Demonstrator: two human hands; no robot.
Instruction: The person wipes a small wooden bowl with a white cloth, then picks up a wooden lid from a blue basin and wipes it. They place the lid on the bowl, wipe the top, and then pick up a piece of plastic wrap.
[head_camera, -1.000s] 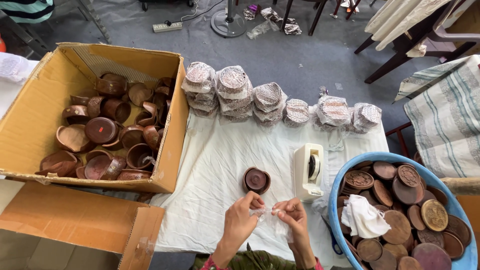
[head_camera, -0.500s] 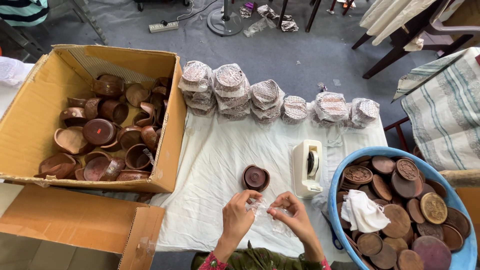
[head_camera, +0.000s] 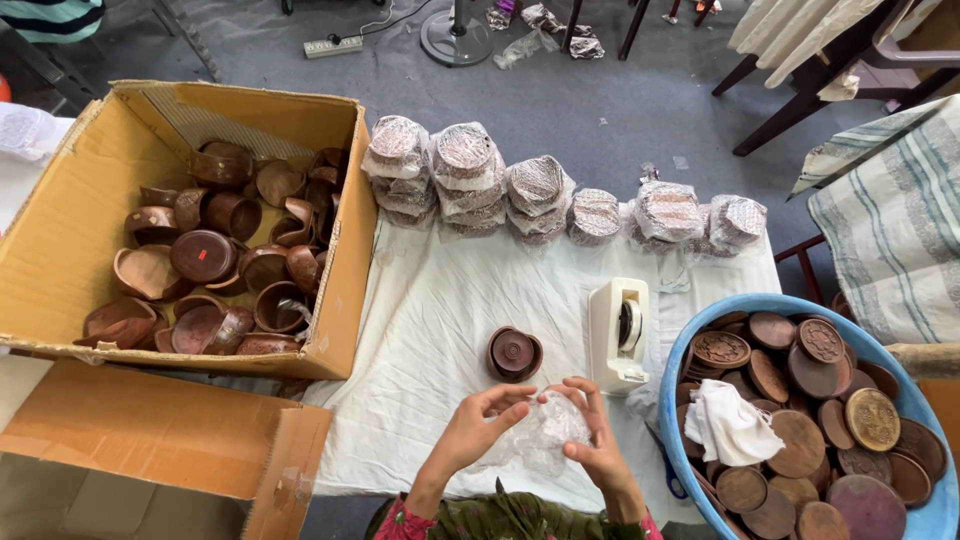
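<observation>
My left hand (head_camera: 482, 425) and my right hand (head_camera: 590, 430) both grip a crumpled clear plastic bag (head_camera: 545, 432) just above the white cloth (head_camera: 440, 320) near the front edge. Right behind the hands sits a small brown wooden bowl with a lid (head_camera: 515, 353). To its right stands a white tape dispenser (head_camera: 620, 335). Rows of plastic-wrapped bowls (head_camera: 470, 180) are stacked along the far edge of the cloth.
An open cardboard box (head_camera: 70, 220) at the left holds several brown wooden bowls. A blue tub (head_camera: 690, 350) at the right holds several round wooden lids and a white rag (head_camera: 735, 425). Chair legs and a power strip (head_camera: 335, 45) stand on the grey floor beyond.
My hands have stayed in place, working the plastic bag open between the fingers. The view has shifted slightly.
</observation>
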